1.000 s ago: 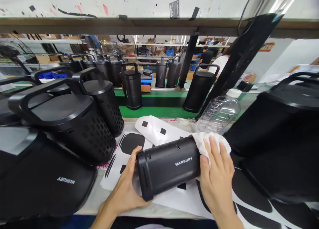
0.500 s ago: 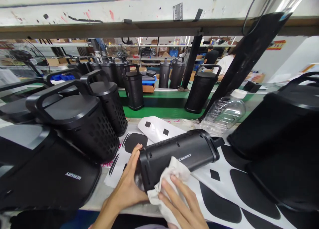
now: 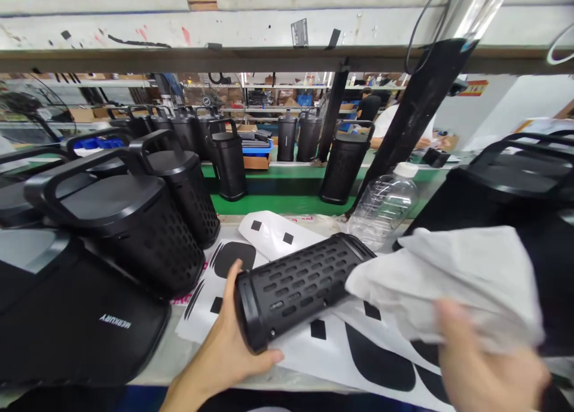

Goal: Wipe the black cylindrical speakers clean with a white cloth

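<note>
A worker's left hand point(image 3: 233, 343), thumb and fingers wrapped around it, grips the near left end of a black speaker point(image 3: 307, 277) slanting lengthwise away rightward over white sheets point(image 3: 330, 359), while the blurred right hand point(image 3: 491, 367), farther right, clutches a white cloth point(image 3: 457, 274).

A black, rounded casing point(image 3: 309, 277) is tilted on its side over white sheets point(image 3: 305, 357), oblong slots facing up. A rumpled white cloth point(image 3: 452, 271) billows to its right.

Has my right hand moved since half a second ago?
Yes, your right hand went rightward: from left of the clear bottle to right of it.
</note>
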The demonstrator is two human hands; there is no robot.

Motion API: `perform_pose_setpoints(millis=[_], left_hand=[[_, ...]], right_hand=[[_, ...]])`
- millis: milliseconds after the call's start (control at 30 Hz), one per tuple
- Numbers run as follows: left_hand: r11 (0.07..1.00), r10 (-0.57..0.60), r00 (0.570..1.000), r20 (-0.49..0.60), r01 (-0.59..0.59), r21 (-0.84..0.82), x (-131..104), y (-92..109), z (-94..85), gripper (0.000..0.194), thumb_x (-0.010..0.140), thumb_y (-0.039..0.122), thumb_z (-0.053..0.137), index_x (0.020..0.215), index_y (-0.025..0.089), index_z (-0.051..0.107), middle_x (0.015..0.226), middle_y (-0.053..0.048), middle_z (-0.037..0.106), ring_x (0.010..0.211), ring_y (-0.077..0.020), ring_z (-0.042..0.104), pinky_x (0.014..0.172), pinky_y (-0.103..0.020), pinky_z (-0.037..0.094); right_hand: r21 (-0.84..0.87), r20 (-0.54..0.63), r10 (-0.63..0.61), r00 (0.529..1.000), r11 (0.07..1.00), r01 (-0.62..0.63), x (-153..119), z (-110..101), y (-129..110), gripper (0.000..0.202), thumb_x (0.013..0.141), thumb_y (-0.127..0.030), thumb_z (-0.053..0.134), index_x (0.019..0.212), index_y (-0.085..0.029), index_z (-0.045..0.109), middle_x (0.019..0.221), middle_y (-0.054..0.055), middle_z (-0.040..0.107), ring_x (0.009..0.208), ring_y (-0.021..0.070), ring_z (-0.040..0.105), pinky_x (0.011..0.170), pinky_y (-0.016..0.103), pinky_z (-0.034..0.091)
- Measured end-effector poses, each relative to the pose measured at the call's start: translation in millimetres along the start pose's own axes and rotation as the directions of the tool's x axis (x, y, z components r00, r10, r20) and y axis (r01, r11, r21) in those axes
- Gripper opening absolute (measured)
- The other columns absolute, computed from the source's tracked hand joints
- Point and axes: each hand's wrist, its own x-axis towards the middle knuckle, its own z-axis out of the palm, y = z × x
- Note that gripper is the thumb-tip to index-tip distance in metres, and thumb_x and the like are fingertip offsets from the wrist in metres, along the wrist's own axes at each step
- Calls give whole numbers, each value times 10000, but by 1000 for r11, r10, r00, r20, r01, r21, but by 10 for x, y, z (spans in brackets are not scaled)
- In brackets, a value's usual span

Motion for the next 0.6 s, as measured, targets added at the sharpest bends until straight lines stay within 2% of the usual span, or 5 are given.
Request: perform_pose_setpoints(millis=[100,267,433,500,600], left_hand=[[982,-140,989,57,146,-120,-9,23,82,1293,655,117,764,1543,286,-162,1568,-197,327,1439,-377,373,1140,-586,374],[959,-54,997,53,66,-274,-24,-112,102,1197,739,231,729,1550,234,-153,1559,-208,351,1445,-343,374,1157,-551,366],[992,-53,999,-3,52,-114,-102,-271,121,1272,658,298,842,1564,299,-51,1630,-184,220,1485,-388,260,1180,-613,298],[993,-86,996,-30,83,-78,-127,-248,118,1355,569,281,901,1561,320,-21,1638,-171,199,1486,-397,256,1191,-614,282],[986,-101,992,-78,89,-143,-112,-144,87,1376,498,263,930,1559,308,54,1613,-162,260,1450,-401,342,1181,-598,316]], right_hand=[[-41,98,-378,921,923,383,125,417,-150,470,991,-478,386,1291,-217,636,1263,111,678,1265,350,555,1012,567,456],[-68,98,-646,757,754,653,-234,946,-585,456,972,-185,394,1416,-160,493,1416,88,577,1346,264,468,1137,497,271],[89,181,-768,614,635,768,-713,991,-1075,569,823,-116,437,1377,-43,541,1477,135,501,1388,291,424,1094,450,365],[123,175,-804,568,590,798,-738,945,-1089,542,834,-136,428,1344,-21,572,1458,149,514,1383,292,439,1092,440,396],[156,157,-891,427,449,880,-657,802,-935,449,925,-196,391,1283,-75,633,1418,88,560,1337,247,504,1080,390,447]])
